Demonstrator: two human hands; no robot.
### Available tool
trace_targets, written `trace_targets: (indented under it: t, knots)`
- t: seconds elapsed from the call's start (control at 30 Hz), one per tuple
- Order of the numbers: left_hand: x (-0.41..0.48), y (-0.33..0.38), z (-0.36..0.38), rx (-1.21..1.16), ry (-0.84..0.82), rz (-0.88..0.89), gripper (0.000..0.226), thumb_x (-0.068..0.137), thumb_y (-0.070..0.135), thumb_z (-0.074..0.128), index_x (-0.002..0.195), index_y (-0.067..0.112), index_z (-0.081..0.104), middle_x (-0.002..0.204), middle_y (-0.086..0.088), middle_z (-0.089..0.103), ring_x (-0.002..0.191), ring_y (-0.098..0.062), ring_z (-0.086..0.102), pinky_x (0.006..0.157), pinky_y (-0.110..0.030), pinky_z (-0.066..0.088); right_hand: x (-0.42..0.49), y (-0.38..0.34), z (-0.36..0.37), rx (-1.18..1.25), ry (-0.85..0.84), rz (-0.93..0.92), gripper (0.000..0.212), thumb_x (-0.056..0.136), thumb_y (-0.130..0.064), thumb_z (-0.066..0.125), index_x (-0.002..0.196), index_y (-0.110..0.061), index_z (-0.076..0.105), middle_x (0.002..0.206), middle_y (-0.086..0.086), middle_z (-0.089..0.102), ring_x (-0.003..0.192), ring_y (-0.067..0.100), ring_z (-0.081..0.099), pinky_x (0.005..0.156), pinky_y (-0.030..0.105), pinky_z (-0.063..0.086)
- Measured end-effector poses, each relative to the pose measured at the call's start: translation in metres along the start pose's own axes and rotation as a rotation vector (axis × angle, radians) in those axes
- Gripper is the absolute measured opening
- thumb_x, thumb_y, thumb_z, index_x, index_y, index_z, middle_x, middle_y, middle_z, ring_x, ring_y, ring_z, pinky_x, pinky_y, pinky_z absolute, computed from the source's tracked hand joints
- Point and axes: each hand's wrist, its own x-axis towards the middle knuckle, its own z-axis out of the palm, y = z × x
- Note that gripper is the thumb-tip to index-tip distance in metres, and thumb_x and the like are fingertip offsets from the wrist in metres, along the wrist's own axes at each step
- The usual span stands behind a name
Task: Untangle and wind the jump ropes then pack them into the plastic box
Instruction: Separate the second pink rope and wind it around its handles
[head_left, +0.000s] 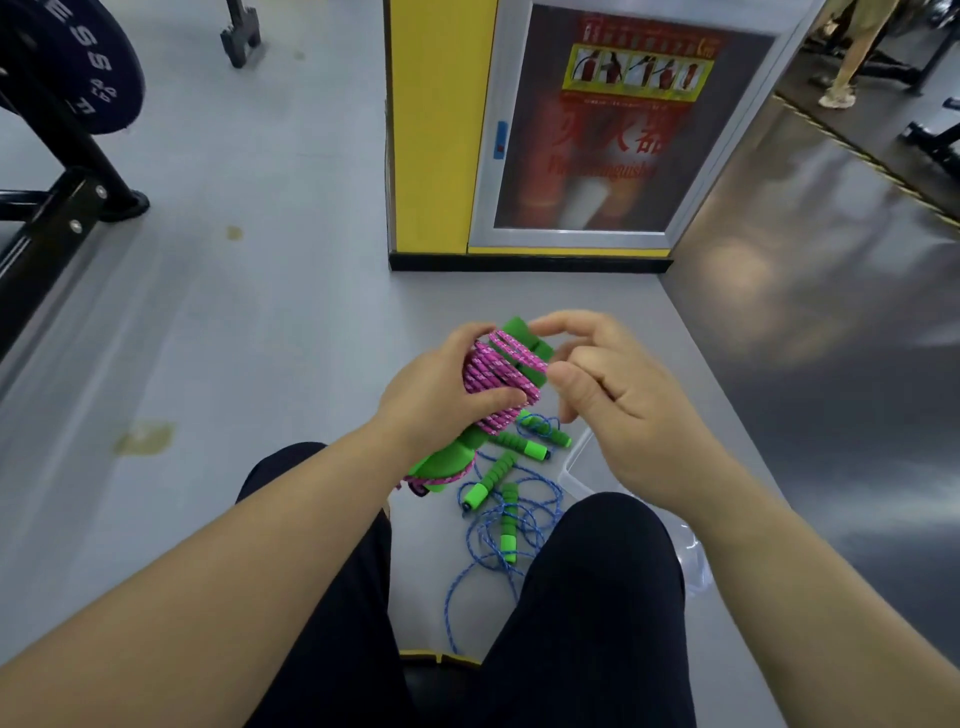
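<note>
Winding stage. Thumb and fingers (491, 402) of your left hand (441, 395) are clamped round the pink jump rope (498, 374), coiled on its green handles (447, 462). The thumb of your right hand (623, 405) touches the topmost turn, its fingers arched apart above; whether they pinch cord cannot be told. Likely next: tuck the loose end under a turn without slackening the coil, then lower it into the plastic box (574, 465), below-right of the bundle. Blue jump ropes (509, 519) lie tangled directly beneath it on the grey floor (260, 338). A fire-extinguisher cabinet (597, 130) stands beyond the bundle, a weight plate (67, 67) far to its left.
</note>
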Motion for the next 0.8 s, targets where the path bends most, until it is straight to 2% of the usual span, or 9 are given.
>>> trace_targets:
  t: [0.13, 0.27, 0.33, 0.37, 0.4, 0.47, 0.6, 0.73, 0.8]
  knots:
    - [0.006, 0.002, 0.002, 0.245, 0.016, 0.049, 0.071, 0.075, 0.054, 0.05, 0.14, 0.034, 0.029, 0.105, 0.003, 0.066, 0.089, -0.023, 0.061, 0.067, -0.031, 0.045, 0.001, -0.011, 0.013, 0.146, -0.036, -0.002, 0.029, 0.094, -0.031, 0.041, 0.086, -0.021, 0.066, 0.07, -0.013, 0.056, 0.072, 0.003, 0.055, 0.071, 0.011, 0.041]
    - [0.005, 0.005, -0.003, 0.299, 0.038, 0.051, 0.071, 0.08, 0.056, 0.048, 0.143, 0.031, 0.027, 0.104, -0.002, 0.065, 0.089, -0.025, 0.06, 0.065, -0.03, 0.043, -0.005, -0.013, 0.008, 0.253, -0.085, -0.019, 0.028, 0.09, -0.037, 0.039, 0.077, -0.039, 0.064, 0.075, 0.006, 0.061, 0.072, 0.006, 0.056, 0.072, 0.014, 0.043]
    - [0.003, 0.006, -0.008, 0.177, 0.065, 0.025, 0.068, 0.082, 0.053, 0.057, 0.141, 0.03, 0.032, 0.109, -0.002, 0.064, 0.096, -0.025, 0.06, 0.076, -0.034, 0.048, -0.01, -0.006, 0.009, 0.453, -0.115, 0.08, 0.031, 0.086, -0.039, 0.046, 0.062, -0.038, 0.065, 0.084, 0.021, 0.061, 0.076, 0.01, 0.057, 0.075, 0.018, 0.046]
    - [0.002, 0.006, -0.011, 0.103, 0.065, 0.013, 0.067, 0.081, 0.051, 0.061, 0.139, 0.029, 0.036, 0.109, 0.0, 0.064, 0.096, -0.023, 0.06, 0.079, -0.034, 0.049, -0.011, 0.0, 0.009, 0.65, -0.081, 0.155, 0.032, 0.083, -0.039, 0.055, 0.053, -0.031, 0.062, 0.085, 0.023, 0.062, 0.077, 0.013, 0.059, 0.075, 0.021, 0.048]
    - [0.001, 0.007, -0.013, 0.032, 0.045, 0.009, 0.065, 0.08, 0.05, 0.064, 0.136, 0.029, 0.039, 0.106, 0.004, 0.064, 0.095, -0.019, 0.061, 0.08, -0.033, 0.049, -0.013, 0.008, 0.008, 0.889, -0.012, 0.245, 0.034, 0.077, -0.039, 0.062, 0.046, -0.025, 0.057, 0.085, 0.017, 0.066, 0.077, 0.014, 0.061, 0.073, 0.023, 0.05]
    - [-0.002, 0.007, -0.015, -0.127, -0.025, 0.006, 0.058, 0.079, 0.048, 0.067, 0.13, 0.031, 0.045, 0.1, 0.011, 0.065, 0.093, -0.011, 0.062, 0.083, -0.032, 0.051, -0.017, 0.022, 0.005, 1.202, 0.125, 0.416, 0.041, 0.073, -0.039, 0.058, 0.039, -0.019, 0.051, 0.09, 0.003, 0.072, 0.077, 0.013, 0.064, 0.066, 0.024, 0.053]
    - [-0.008, 0.014, -0.015, -0.568, -0.152, -0.044, 0.05, 0.071, 0.047, 0.065, 0.117, 0.031, 0.054, 0.095, 0.008, 0.071, 0.087, -0.009, 0.069, 0.077, -0.03, 0.056, -0.023, 0.037, 0.013, 1.171, 0.195, 0.612, 0.052, 0.087, -0.034, 0.039, 0.038, -0.019, 0.05, 0.104, 0.0, 0.07, 0.093, 0.014, 0.064, 0.065, 0.026, 0.055]
    - [-0.012, 0.019, -0.011, -0.804, -0.276, -0.12, 0.042, 0.073, 0.043, 0.058, 0.113, 0.031, 0.054, 0.086, 0.004, 0.072, 0.075, -0.013, 0.07, 0.063, -0.027, 0.055, -0.016, 0.041, 0.021, 1.217, 0.127, 0.516, 0.05, 0.09, -0.035, 0.037, 0.047, -0.017, 0.055, 0.104, 0.004, 0.069, 0.11, 0.02, 0.058, 0.087, 0.037, 0.053]
    - [-0.013, 0.017, -0.005, -0.851, -0.298, -0.135, 0.043, 0.075, 0.054, 0.056, 0.112, 0.032, 0.057, 0.09, 0.0, 0.073, 0.079, -0.016, 0.069, 0.068, -0.032, 0.056, -0.01, 0.04, 0.027, 1.289, 0.064, 0.486, 0.042, 0.087, -0.039, 0.042, 0.063, -0.016, 0.067, 0.105, 0.005, 0.067, 0.111, 0.021, 0.056, 0.093, 0.04, 0.048]
